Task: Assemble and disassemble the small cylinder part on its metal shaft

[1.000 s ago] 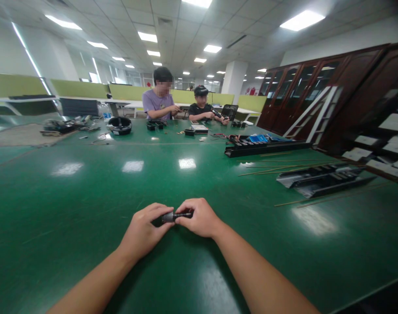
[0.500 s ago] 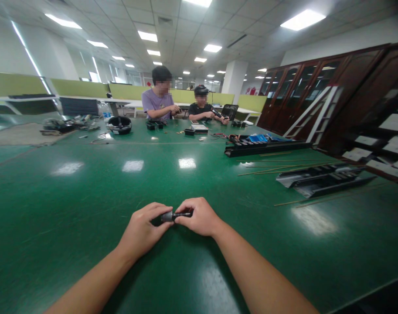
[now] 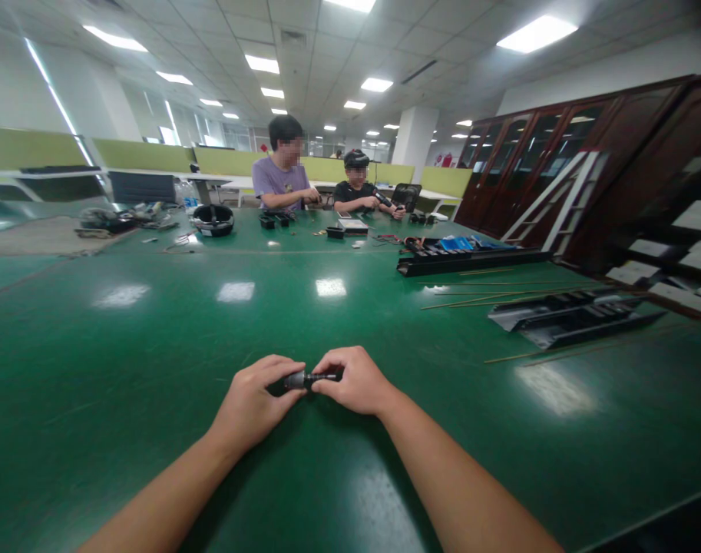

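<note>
Just above the green table, a small grey metal cylinder lies sideways between the thumb and fingers of my left hand. From its right end sticks a thin dark shaft with a brighter tip. My right hand is closed in a pinch around this shaft, close to where it meets the cylinder. Both hands nearly touch each other at the fingertips. The left end of the cylinder is partly hidden by my left hand, and the exact kind of part is too small to tell.
Thin rods and metal channels lie on the right. Behind them a black channel stands beside blue items. Across the table are a headset, black trays and two people, one holding a dark tool.
My hands keep the same grip on the cylinder and shaft, with hardly any movement. Across the table, the hands of the person in purple have dropped slightly. The view has shifted a little.
</note>
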Demonstrator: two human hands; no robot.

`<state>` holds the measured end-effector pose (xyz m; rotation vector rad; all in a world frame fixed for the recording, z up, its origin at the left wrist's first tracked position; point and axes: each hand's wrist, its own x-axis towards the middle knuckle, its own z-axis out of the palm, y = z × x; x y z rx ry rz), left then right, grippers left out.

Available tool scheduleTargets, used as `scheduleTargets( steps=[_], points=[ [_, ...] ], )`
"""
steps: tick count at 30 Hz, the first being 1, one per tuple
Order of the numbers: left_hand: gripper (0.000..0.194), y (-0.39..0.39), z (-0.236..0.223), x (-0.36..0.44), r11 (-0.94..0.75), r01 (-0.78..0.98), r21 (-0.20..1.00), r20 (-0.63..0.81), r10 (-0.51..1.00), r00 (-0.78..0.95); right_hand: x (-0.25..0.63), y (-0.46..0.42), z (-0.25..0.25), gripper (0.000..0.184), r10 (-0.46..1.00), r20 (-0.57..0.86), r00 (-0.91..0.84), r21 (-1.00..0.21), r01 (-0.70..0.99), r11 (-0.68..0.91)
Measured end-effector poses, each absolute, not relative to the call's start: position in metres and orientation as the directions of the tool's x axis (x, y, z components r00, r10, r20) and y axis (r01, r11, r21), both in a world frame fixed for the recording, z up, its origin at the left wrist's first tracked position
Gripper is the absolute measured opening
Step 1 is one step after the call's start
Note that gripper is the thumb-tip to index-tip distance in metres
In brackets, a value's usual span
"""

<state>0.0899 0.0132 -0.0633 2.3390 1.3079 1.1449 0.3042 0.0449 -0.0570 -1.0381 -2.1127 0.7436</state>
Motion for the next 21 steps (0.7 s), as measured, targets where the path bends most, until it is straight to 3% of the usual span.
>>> scheduleTargets(
  steps=[21],
  points=[
    [0.025,0.0128,-0.0587,0.0889,-0.58,0.633,0.512,0.522,0.796,0.307,0.3031,0.0439,-0.0557,0.011,0.847,0.265,-0.46,-0.786,0.406,0.466]
  ],
)
